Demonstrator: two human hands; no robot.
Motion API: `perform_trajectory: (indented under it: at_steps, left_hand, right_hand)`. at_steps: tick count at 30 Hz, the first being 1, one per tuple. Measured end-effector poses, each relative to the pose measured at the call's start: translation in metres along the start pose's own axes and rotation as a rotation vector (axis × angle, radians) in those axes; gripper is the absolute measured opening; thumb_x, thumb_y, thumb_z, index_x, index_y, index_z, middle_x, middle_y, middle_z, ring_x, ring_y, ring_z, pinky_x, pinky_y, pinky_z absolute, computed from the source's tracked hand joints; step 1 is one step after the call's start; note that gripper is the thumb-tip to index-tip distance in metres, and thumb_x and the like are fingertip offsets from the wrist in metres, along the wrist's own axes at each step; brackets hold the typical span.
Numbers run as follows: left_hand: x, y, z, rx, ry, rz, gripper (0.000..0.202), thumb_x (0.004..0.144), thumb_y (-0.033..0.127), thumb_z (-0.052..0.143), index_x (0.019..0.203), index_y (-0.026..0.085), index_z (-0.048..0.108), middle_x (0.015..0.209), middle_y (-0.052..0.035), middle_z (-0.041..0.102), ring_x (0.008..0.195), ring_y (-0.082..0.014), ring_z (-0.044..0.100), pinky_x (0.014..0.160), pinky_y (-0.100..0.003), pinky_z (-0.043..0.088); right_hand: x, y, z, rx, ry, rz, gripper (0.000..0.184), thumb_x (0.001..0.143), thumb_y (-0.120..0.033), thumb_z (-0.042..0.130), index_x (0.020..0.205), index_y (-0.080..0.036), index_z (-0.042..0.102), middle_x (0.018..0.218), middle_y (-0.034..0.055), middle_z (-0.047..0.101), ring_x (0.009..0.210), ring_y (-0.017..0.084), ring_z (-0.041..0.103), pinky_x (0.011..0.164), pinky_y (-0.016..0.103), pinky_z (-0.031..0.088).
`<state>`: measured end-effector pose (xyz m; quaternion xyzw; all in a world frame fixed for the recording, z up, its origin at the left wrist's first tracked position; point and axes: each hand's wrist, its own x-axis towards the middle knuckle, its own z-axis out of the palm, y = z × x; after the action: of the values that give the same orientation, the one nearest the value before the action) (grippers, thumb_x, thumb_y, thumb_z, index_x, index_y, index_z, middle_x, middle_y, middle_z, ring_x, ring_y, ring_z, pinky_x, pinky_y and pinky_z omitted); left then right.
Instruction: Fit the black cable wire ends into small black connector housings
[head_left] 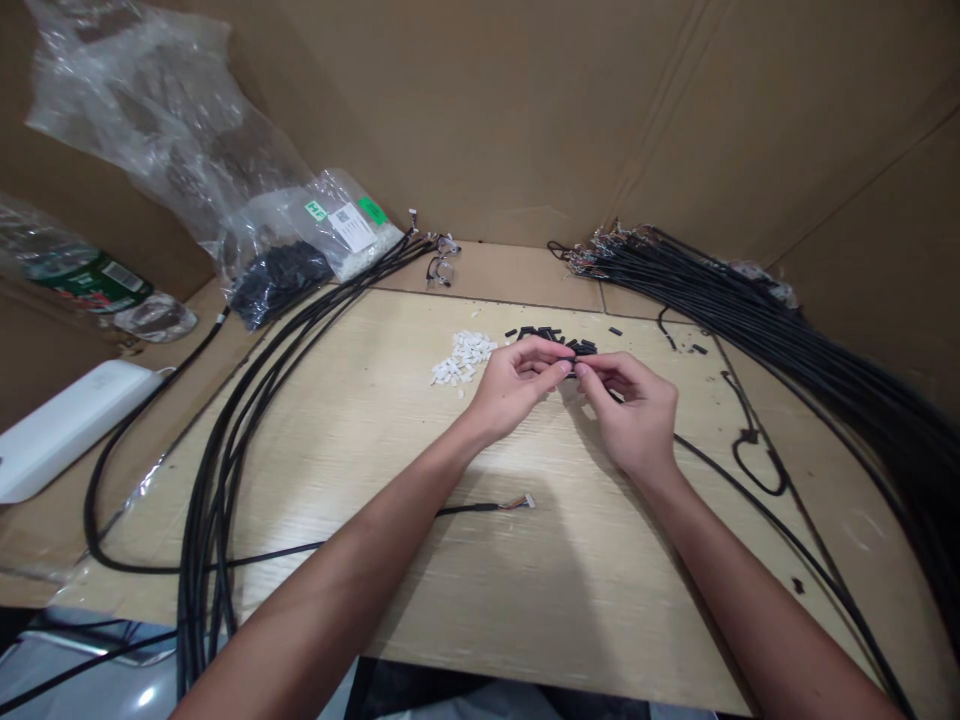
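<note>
My left hand [517,385] and my right hand [630,405] meet fingertip to fingertip over the table. The left thumb and index finger pinch a short black tube [569,359], mostly hidden by the fingers. My right hand is closed on a black cable [720,468], which runs out below it toward the lower right; the cable's end is hidden at the fingertips. Just behind my hands lies a pile of short black tubes [541,332]. To the left of it is a heap of small white connectors [471,350].
A black cable with a white plug [529,501] lies in front of my left forearm. Bundled cables [225,460] curve along the left, and a thick cable bundle [750,310] lies right. Plastic bags [281,280], a bottle [97,280] and a white box [75,430] are left.
</note>
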<state>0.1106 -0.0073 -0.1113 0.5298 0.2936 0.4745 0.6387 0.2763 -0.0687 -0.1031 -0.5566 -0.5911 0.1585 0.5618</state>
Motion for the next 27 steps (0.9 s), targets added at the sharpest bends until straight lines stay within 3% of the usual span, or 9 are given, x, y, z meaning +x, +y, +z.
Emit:
perform_trajectory:
  at_steps: [9, 15, 27]
  left_hand:
    - [0.0000, 0.0019, 0.0002, 0.009, -0.001, 0.012, 0.030, 0.083, 0.038, 0.097, 0.104, 0.018, 0.087, 0.092, -0.0055, 0.080, 0.083, -0.0144, 0.070, 0.076, -0.028, 0.055]
    - [0.0018, -0.0008, 0.0001, 0.015, 0.015, 0.062, 0.025, 0.084, 0.035, 0.096, 0.101, 0.019, 0.088, 0.100, -0.0069, 0.083, 0.091, -0.0163, 0.074, 0.085, -0.030, 0.058]
    - [0.0001, 0.0014, 0.0015, 0.014, 0.049, -0.001, 0.025, 0.082, 0.034, 0.097, 0.099, 0.018, 0.087, 0.087, -0.0042, 0.078, 0.076, -0.0133, 0.066, 0.069, -0.027, 0.050]
  right_hand:
    - [0.0010, -0.0009, 0.0000, 0.000, -0.021, 0.015, 0.012, 0.099, -0.032, 0.078, 0.095, -0.023, 0.084, 0.089, 0.0042, 0.083, 0.076, 0.021, 0.073, 0.072, 0.038, 0.058]
    - [0.0015, -0.0009, -0.0001, -0.008, -0.025, 0.009, 0.012, 0.099, -0.033, 0.077, 0.094, -0.024, 0.083, 0.089, 0.0036, 0.083, 0.075, 0.021, 0.072, 0.071, 0.038, 0.057]
    - [0.0025, -0.0071, -0.0013, -0.031, 0.008, -0.022, 0.011, 0.100, -0.031, 0.076, 0.092, -0.024, 0.081, 0.086, 0.0030, 0.080, 0.077, 0.022, 0.073, 0.073, 0.039, 0.057]
